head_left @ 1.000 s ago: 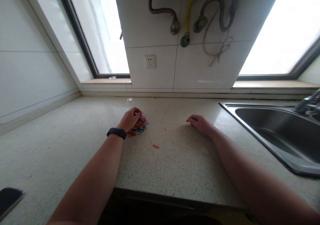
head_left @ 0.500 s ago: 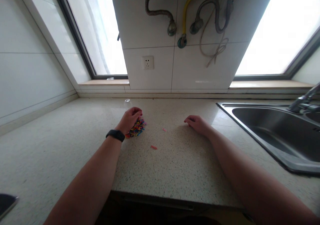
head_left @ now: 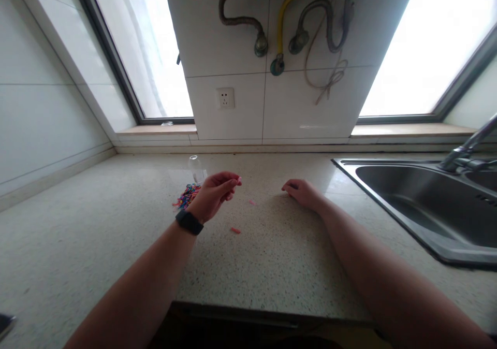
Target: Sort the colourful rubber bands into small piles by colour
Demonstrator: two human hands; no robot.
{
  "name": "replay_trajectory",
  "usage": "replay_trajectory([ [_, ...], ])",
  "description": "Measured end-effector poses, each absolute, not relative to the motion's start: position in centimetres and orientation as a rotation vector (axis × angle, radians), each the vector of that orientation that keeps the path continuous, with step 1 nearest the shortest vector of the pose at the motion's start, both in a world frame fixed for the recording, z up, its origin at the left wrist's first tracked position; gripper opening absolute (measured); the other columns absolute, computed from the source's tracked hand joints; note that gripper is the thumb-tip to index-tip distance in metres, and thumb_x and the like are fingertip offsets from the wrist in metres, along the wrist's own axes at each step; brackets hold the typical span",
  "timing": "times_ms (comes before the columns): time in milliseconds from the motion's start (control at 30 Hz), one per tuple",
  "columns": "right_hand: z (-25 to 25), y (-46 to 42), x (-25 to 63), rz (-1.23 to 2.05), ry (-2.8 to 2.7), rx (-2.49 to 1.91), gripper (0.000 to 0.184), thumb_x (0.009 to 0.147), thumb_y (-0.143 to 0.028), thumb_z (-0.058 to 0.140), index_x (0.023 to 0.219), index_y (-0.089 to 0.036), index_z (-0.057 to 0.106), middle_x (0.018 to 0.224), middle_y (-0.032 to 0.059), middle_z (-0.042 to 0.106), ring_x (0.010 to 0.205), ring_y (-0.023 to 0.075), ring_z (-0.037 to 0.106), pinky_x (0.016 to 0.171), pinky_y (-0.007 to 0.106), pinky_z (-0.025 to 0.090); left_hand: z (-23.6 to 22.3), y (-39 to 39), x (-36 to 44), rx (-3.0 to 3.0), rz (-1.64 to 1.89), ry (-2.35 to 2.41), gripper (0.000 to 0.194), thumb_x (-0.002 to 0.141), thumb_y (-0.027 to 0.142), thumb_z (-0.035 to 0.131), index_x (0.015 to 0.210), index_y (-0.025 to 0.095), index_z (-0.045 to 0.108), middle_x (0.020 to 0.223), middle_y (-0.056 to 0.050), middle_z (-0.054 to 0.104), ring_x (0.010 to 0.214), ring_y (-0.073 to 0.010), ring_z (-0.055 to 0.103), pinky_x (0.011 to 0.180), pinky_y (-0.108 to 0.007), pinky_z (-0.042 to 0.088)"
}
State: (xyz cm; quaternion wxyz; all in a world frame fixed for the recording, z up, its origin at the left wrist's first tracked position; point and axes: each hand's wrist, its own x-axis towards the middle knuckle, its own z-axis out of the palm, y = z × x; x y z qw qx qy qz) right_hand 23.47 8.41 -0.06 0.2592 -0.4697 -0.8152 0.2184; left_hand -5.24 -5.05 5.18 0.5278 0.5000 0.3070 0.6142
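Note:
My left hand (head_left: 217,192), with a black band on its wrist, hovers over the counter in a pinch. A small pink piece (head_left: 239,181) shows at its fingertips, too small to name. Behind that wrist lies a heap of tiny multicoloured pieces (head_left: 186,195), partly covered by the hand. A clear glass (head_left: 195,169) stands just beyond the heap. Two more small pieces, one pale pink (head_left: 252,202) and one coral-pink (head_left: 235,230), lie apart between my hands. My right hand (head_left: 303,192) rests on the counter with curled fingers; whatever they hold is hidden.
The speckled stone counter (head_left: 264,266) runs back to a tiled wall with a socket (head_left: 225,98), hoses and a yellow pipe (head_left: 280,28). A steel sink (head_left: 407,204) with a tap (head_left: 466,149) is at the right. A dark flat object (head_left: 5,324) sits at lower left.
My left hand has moved right, away from the heap, with a small pink piece in its fingertips. More of the heap and glass shows. My right hand stays put; the view has shifted slightly.

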Motion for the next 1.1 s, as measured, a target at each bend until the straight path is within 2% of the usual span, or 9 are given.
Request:
replay_trajectory([
  [433,-0.3,8.7,23.4,0.542,-2.239,-1.29,0.026,0.087,-0.035,0.054,0.09,-0.02,0.074,0.081,0.0055,0.072,0.071,0.0165,0.062,0.065,0.025,0.043,5.6,-5.7,-4.6,1.241,1.448,0.697,0.017,0.07,0.026,0.083,0.08,0.017,0.074,0.074,-0.003,0.07,0.054,-0.0043,0.049,0.049,-0.016,0.036],
  [600,-0.4,8.8,23.4,0.531,-2.258,-1.292,0.025,0.087,-0.035,0.054,0.089,-0.02,0.074,0.08,0.0053,0.072,0.071,0.0166,0.062,0.065,0.025,0.043,4.7,-4.8,-4.1,1.467,1.431,0.921,0.019,0.076,0.032,0.078,0.086,0.017,0.073,0.081,-0.005,0.073,0.055,-0.0062,0.049,0.05,-0.019,0.037],
  [800,-0.1,8.5,23.3,0.526,-2.275,-1.32,0.024,0.086,-0.034,0.054,0.09,-0.021,0.074,0.078,0.0049,0.072,0.07,0.0169,0.062,0.064,0.026,0.042,2.6,-2.8,-4.1,2.047,1.176,1.341,0.022,0.085,0.037,0.068,0.093,0.018,0.075,0.085,-0.005,0.074,0.073,-0.0147,0.063,0.067,-0.026,0.046],
  [1100,-0.1,8.4,23.3,0.514,-2.279,-1.327,0.024,0.086,-0.035,0.054,0.089,-0.021,0.074,0.08,0.0054,0.072,0.072,0.0169,0.063,0.064,0.026,0.042,1.3,-1.2,-4.1,2.541,0.771,1.584,0.019,0.09,0.03,0.061,0.099,0.021,0.074,0.093,-0.005,0.075,0.089,-0.0209,0.067,0.082,-0.033,0.047],
])
